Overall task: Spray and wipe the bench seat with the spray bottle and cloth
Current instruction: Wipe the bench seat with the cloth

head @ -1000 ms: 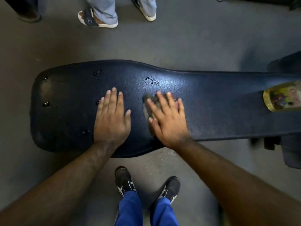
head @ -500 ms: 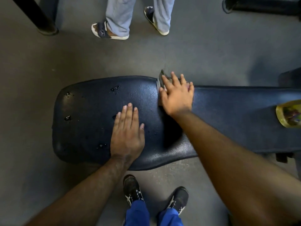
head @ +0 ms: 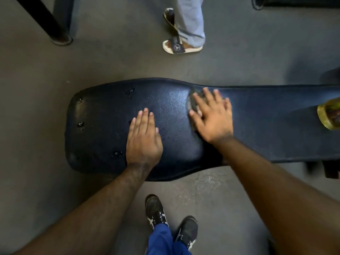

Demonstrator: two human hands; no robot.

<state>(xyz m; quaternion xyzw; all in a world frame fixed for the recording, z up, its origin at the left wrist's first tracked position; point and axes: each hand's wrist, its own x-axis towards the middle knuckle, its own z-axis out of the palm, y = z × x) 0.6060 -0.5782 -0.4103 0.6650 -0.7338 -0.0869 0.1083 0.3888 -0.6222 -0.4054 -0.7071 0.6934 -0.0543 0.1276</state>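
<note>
A dark blue padded bench seat runs from left to right across the head view, with small wet droplets near its left end. My left hand lies flat on the seat, fingers straight and together. My right hand presses a small grey cloth against the seat with spread, straight fingers; most of the cloth is hidden under the palm. A yellowish spray bottle lies on the seat at the right edge, cut off by the frame.
Another person's legs and white sandals stand on the grey floor just beyond the bench. A black post rises at the top left. My own black shoes are below the seat's near edge.
My right hand with the cloth went from mid-seat to the far edge, then came back toward me. My left hand stayed flat in place. The camera view shifted.
</note>
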